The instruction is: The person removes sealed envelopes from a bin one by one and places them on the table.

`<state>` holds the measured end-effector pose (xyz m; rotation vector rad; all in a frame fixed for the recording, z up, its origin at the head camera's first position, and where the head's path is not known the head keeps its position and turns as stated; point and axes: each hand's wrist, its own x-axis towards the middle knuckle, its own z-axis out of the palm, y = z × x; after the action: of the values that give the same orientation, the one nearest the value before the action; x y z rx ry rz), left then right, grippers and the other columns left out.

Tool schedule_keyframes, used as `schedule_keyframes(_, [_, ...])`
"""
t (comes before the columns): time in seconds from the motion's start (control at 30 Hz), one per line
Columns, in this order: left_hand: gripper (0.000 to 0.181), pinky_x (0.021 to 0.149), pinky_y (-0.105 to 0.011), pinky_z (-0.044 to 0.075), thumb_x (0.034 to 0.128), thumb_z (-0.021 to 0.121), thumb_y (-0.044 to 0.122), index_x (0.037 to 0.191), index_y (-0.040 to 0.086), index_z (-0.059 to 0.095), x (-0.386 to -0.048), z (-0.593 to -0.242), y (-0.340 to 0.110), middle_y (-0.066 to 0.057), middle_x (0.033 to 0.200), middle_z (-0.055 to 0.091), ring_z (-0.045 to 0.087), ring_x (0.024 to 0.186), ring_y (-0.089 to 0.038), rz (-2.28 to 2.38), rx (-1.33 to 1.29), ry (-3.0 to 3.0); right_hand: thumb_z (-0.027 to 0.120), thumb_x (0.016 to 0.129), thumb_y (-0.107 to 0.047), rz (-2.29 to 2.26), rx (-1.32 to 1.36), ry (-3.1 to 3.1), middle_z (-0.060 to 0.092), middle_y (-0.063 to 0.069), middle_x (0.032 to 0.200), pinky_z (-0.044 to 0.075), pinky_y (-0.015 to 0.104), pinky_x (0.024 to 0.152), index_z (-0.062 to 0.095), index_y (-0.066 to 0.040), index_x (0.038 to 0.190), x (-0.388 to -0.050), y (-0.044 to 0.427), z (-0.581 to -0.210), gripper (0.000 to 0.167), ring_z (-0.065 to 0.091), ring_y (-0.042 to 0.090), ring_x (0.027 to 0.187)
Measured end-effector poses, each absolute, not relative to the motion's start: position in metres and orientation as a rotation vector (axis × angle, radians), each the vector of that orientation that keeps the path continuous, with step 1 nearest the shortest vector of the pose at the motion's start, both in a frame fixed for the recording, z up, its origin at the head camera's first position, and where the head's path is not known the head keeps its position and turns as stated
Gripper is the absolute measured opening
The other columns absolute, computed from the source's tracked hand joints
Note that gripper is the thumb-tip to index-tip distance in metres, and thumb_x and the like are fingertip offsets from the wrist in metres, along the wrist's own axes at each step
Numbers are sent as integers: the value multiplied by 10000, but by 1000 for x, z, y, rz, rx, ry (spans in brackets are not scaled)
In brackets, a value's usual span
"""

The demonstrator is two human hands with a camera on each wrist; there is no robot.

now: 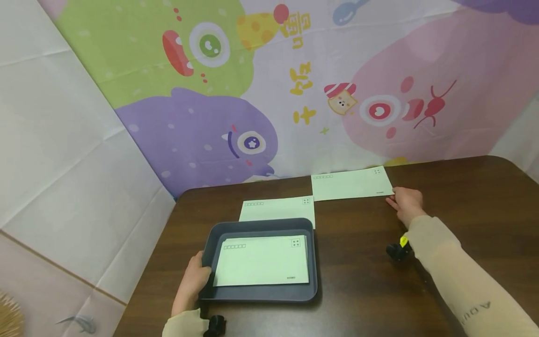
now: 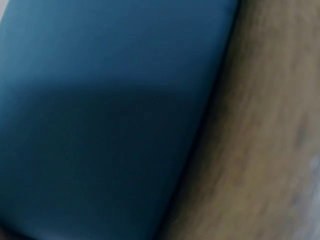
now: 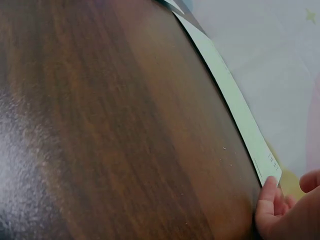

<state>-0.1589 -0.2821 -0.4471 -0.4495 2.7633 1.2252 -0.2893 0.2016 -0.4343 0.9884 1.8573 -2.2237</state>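
Note:
The left hand (image 1: 193,281) grips the left side of a dark grey tray (image 1: 261,294), the thumb over its rim. Inside the tray lies a stack of pale green envelopes (image 1: 262,262). The tray's side fills much of the left wrist view (image 2: 100,120), where no hand shows. At the back of the table, the right hand (image 1: 406,203) touches the lower right corner of a pale envelope (image 1: 349,185). In the right wrist view a fingertip of that hand (image 3: 290,210) rests at the corner of the envelope (image 3: 227,92), with the thumb raised apart from it.
Another envelope (image 1: 278,209) lies on the table just behind the tray, partly covered by its back rim and close to the far envelope's lower left corner. Behind the brown table (image 1: 358,262) hangs a cloth with cartoon figures (image 1: 311,140). A white wall stands at the left.

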Motion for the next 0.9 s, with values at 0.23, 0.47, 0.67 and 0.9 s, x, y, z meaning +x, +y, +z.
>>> schedule_keyframes(0.23, [560,936,-581,287,762,333,-58,1318,-123,308,-158,-448,-282,-318,1244,351,364,1111,-427,1232,-455,2758,420,912,-195,-1909,767,2238,490,16,795,451,170,557,358,70,1328,-284,196,-436,496,484,26,567])
schedule_keyframes(0.47, [560,922,-570,301,765,335,-48,1320,-118,311,-158,-446,-282,-310,1233,359,375,1086,-414,1228,-442,2764,409,919,-186,-1735,357,2494,488,158,1037,464,222,650,426,97,1250,-264,170,-434,436,504,95,718])
schedule_keyframes(0.67, [562,944,-580,282,766,332,-49,1322,-124,301,-158,-446,-282,-320,1254,347,363,1112,-424,1228,-442,2761,433,937,-157,-1697,77,2451,523,187,1041,465,301,707,463,96,1194,-240,141,-426,362,529,178,792])
schedule_keyframes(0.9, [563,949,-582,278,760,330,-56,1318,-125,307,-159,-448,-283,-321,1251,350,360,1121,-429,1228,-438,2769,503,908,-158,-1638,-160,2278,586,191,1016,463,310,708,516,78,1126,-212,106,-417,321,545,204,771])
